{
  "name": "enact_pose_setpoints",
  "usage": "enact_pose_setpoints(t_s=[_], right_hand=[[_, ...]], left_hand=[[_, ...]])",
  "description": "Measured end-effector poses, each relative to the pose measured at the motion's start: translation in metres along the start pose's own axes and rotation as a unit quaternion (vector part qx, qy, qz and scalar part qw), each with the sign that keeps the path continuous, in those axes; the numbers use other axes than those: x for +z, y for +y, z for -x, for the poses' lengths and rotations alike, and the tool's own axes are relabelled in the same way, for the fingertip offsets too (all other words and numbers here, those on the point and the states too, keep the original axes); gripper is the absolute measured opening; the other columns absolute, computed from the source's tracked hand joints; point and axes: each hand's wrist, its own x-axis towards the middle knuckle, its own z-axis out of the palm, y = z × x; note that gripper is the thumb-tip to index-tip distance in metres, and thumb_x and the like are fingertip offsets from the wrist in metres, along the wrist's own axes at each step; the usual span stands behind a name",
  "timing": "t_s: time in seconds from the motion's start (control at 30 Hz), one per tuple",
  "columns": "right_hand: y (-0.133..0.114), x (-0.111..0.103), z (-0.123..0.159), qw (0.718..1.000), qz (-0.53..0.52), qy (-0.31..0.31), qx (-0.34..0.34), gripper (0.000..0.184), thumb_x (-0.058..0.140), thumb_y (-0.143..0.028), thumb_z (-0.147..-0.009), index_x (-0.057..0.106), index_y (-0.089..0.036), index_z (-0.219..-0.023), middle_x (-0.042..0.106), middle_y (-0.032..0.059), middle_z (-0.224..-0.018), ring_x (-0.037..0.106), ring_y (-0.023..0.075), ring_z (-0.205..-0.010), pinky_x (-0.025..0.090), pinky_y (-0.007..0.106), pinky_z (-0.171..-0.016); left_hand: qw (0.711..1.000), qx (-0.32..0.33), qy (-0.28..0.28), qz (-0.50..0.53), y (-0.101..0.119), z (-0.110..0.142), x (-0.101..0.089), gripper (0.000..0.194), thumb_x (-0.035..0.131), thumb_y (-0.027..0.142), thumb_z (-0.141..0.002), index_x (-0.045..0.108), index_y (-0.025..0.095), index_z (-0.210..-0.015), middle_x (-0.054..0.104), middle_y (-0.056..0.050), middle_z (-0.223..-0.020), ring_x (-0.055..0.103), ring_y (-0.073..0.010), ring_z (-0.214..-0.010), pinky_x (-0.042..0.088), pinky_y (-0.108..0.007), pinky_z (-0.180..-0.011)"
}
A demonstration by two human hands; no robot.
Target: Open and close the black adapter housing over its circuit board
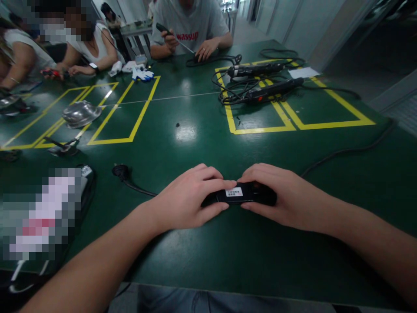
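A long black device with a small white printed label (236, 198) lies on the green table in front of me. My left hand (195, 195) grips its left end, thumb on the near side and fingers over the far side. Around the right end my right hand (276, 195) is closed in the same way, fingertips close to the label. From beside my left wrist a black cord runs left to a plug (120, 171). Another black cord (345, 152) leads away beyond my right hand. The palms hide both ends of the device.
Black corded tools (273, 89) with tangled cables lie at the back right within yellow tape. A shiny metal bowl (81, 114) and a small metal piece (64, 148) sit at left. A blurred-out object (86, 191) is near left. Across the table, a person holds a screwdriver (174, 38).
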Motion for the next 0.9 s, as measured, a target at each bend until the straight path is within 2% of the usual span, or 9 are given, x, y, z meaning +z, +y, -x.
enact_pose_setpoints(t_s=[0.23, 0.3, 0.37, 0.43, 0.53, 0.63, 0.77, 0.83, 0.9], right_hand=[[-0.005, -0.001, -0.001, 1.0, 0.021, -0.003, -0.01, 0.017, 0.076, -0.029, -0.093, 0.067, -0.024, -0.107, 0.074, 0.0057, -0.101, 0.071, 0.0243, -0.09, 0.057, 0.037, -0.079], [-0.005, 0.0, 0.001, 1.0, 0.023, 0.012, -0.007, 0.03, 0.075, -0.032, -0.094, 0.062, -0.024, -0.12, 0.075, 0.0067, -0.105, 0.071, 0.0246, -0.089, 0.057, 0.038, -0.078], [-0.004, 0.001, 0.003, 0.999, 0.011, 0.047, 0.005, 0.051, 0.075, -0.036, -0.095, 0.049, -0.023, -0.137, 0.074, 0.0083, -0.11, 0.071, 0.0247, -0.088, 0.058, 0.038, -0.077], [-0.001, 0.002, 0.006, 0.996, 0.006, 0.084, 0.017, 0.058, 0.075, -0.04, -0.095, 0.042, -0.023, -0.141, 0.073, 0.0083, -0.109, 0.069, 0.024, -0.085, 0.057, 0.036, -0.072], [0.0, 0.001, 0.007, 0.995, 0.049, 0.085, 0.01, 0.029, 0.068, -0.038, -0.099, 0.053, -0.025, -0.12, 0.07, 0.005, -0.096, 0.066, 0.0226, -0.078, 0.051, 0.034, -0.066], [-0.003, -0.004, 0.004, 0.995, 0.087, 0.04, -0.011, 0.006, 0.059, -0.03, -0.101, 0.057, -0.025, -0.1, 0.066, 0.004, -0.087, 0.063, 0.0225, -0.075, 0.047, 0.035, -0.066], [-0.007, -0.005, 0.001, 0.996, 0.083, 0.004, -0.015, 0.002, 0.058, -0.022, -0.097, 0.058, -0.024, -0.096, 0.067, 0.0038, -0.086, 0.062, 0.0215, -0.073, 0.046, 0.034, -0.067], [-0.008, -0.005, 0.001, 0.997, 0.077, -0.002, -0.014, 0.005, 0.059, -0.019, -0.096, 0.058, -0.024, -0.096, 0.067, 0.0033, -0.085, 0.062, 0.0208, -0.073, 0.046, 0.033, -0.066], [-0.008, -0.005, 0.001, 0.997, 0.072, -0.005, -0.013, 0.006, 0.059, -0.017, -0.095, 0.059, -0.023, -0.095, 0.068, 0.0034, -0.085, 0.063, 0.0204, -0.073, 0.046, 0.032, -0.066]], left_hand=[[0.999, -0.001, 0.029, 0.03, 0.004, 0.0, 0.001, 0.033, 0.068, 0.026, -0.102, 0.072, 0.018, -0.134, 0.072, -0.011, -0.117, 0.068, -0.0252, -0.105, 0.058, -0.042, -0.095], [0.997, -0.008, 0.051, 0.051, 0.004, 0.0, 0.001, 0.03, 0.066, 0.025, -0.103, 0.072, 0.019, -0.131, 0.072, -0.01, -0.116, 0.068, -0.0244, -0.105, 0.059, -0.041, -0.096], [0.994, -0.028, 0.09, 0.049, 0.001, -0.001, 0.0, 0.028, 0.065, 0.026, -0.103, 0.072, 0.02, -0.13, 0.071, -0.01, -0.117, 0.068, -0.0247, -0.107, 0.058, -0.042, -0.098], [0.99, -0.065, 0.126, 0.023, -0.003, -0.002, 0.0, 0.029, 0.065, 0.025, -0.102, 0.071, 0.02, -0.13, 0.071, -0.01, -0.118, 0.067, -0.0262, -0.11, 0.058, -0.044, -0.1], [0.986, -0.109, 0.127, -0.022, -0.009, -0.003, 0.001, 0.031, 0.064, 0.021, -0.101, 0.07, 0.019, -0.131, 0.071, -0.011, -0.12, 0.066, -0.028, -0.113, 0.058, -0.048, -0.103], [0.988, -0.114, 0.097, -0.043, -0.012, -0.002, 0.004, 0.028, 0.063, 0.019, -0.1, 0.072, 0.019, -0.127, 0.07, -0.012, -0.126, 0.065, -0.0288, -0.116, 0.057, -0.05, -0.105], [0.986, -0.091, 0.123, -0.068, -0.008, 0.0, 0.003, 0.018, 0.065, 0.025, -0.101, 0.073, 0.02, -0.117, 0.063, -0.014, -0.135, 0.062, -0.0305, -0.123, 0.056, -0.05, -0.106], [0.992, -0.061, 0.096, -0.06, -0.003, 0.001, 0.0, 0.013, 0.063, 0.028, -0.102, 0.07, 0.019, -0.109, 0.067, -0.011, -0.121, 0.066, -0.0268, -0.11, 0.058, -0.043, -0.096], [0.997, -0.036, 0.037, -0.054, 0.002, 0.002, -0.002, 0.009, 0.057, 0.024, -0.104, 0.065, 0.019, -0.101, 0.068, -0.007, -0.103, 0.066, -0.0219, -0.092, 0.056, -0.035, -0.08]])
